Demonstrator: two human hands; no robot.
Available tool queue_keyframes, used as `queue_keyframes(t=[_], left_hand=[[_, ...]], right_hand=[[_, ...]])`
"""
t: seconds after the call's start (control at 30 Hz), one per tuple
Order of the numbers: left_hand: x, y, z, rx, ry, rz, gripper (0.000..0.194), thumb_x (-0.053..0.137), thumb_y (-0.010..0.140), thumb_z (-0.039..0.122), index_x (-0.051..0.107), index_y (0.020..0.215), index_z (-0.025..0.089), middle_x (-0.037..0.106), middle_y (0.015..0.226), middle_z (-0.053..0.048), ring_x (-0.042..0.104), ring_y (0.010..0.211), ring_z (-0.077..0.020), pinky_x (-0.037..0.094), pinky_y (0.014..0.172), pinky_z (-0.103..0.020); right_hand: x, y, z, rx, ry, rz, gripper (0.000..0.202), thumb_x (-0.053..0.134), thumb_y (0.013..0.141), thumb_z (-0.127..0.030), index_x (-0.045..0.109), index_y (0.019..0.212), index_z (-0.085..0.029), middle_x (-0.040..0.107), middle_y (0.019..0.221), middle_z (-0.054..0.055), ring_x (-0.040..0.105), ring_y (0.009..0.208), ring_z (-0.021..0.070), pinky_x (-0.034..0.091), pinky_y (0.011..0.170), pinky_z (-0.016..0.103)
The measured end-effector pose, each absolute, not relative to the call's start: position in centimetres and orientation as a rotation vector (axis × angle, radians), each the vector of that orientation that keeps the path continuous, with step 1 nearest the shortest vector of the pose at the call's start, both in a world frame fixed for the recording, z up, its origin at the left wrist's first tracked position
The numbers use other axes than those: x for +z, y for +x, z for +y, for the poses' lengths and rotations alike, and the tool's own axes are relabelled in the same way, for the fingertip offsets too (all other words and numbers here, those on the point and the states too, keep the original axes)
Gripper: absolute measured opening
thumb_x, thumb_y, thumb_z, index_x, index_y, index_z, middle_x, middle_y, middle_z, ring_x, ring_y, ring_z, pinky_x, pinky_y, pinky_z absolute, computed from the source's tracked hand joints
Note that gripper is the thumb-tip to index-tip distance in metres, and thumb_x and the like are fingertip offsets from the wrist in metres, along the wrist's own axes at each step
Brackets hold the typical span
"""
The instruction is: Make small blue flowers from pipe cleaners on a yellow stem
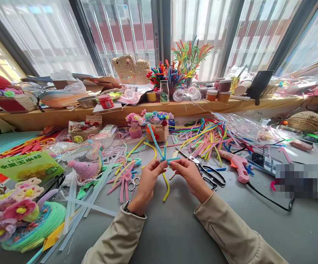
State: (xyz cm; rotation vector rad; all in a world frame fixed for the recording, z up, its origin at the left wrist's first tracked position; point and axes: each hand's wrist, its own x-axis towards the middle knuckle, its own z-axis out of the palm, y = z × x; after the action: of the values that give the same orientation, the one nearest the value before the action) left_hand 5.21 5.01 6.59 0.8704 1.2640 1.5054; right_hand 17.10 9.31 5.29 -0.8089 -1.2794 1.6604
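Observation:
Blue pipe cleaners, bent and crossed into a loose shape, are held up over the grey table. My left hand pinches them near the crossing, thumb and fingers pressed together. From the other side my right hand grips a blue stem between thumb and forefinger. A yellow pipe cleaner lies on the table just below and between my hands. Black-handled scissors rest right of my right hand, and a smaller pair of scissors is left of my left hand.
A pink glue gun with a black cord sits at the right. Behind it spreads a heap of coloured pipe cleaners. Clear glue sticks and a flowered green piece lie at the left. A woven basket of flowers stands ahead.

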Motion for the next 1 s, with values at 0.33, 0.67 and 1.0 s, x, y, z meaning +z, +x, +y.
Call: queue_keyframes(t=[0.33,0.67,1.0], left_hand=[[7.2,5.1,4.8,1.441,0.897,1.290,0.017,0.063,0.058,0.029,0.063,0.068,0.015,0.058,0.065,0.000,0.053,0.065,-0.0113,0.042,0.064,-0.022],[7.2,5.1,4.7,1.434,0.814,1.265,0.014,0.062,0.060,0.028,0.060,0.065,0.015,0.054,0.064,0.002,0.052,0.063,-0.0095,0.042,0.063,-0.021],[7.2,5.2,4.9,1.289,0.933,1.300,0.018,0.061,0.060,0.032,0.059,0.065,0.015,0.056,0.063,0.000,0.054,0.062,-0.0109,0.041,0.061,-0.021]], right_hand=[[5.7,17.8,10.1,1.493,-0.855,-1.450,0.018,0.059,0.062,-0.034,0.061,0.063,-0.016,0.055,0.058,-0.001,0.044,0.054,0.0100,0.034,0.053,0.024],[5.7,17.9,10.1,1.547,-0.691,-1.521,0.019,0.060,0.062,-0.029,0.055,0.077,-0.019,0.057,0.070,0.000,0.050,0.063,0.0118,0.038,0.056,0.024],[5.6,17.8,10.2,1.588,-0.795,-1.371,0.019,0.061,0.061,-0.034,0.056,0.061,-0.016,0.054,0.053,-0.002,0.046,0.049,0.0085,0.036,0.052,0.023]])
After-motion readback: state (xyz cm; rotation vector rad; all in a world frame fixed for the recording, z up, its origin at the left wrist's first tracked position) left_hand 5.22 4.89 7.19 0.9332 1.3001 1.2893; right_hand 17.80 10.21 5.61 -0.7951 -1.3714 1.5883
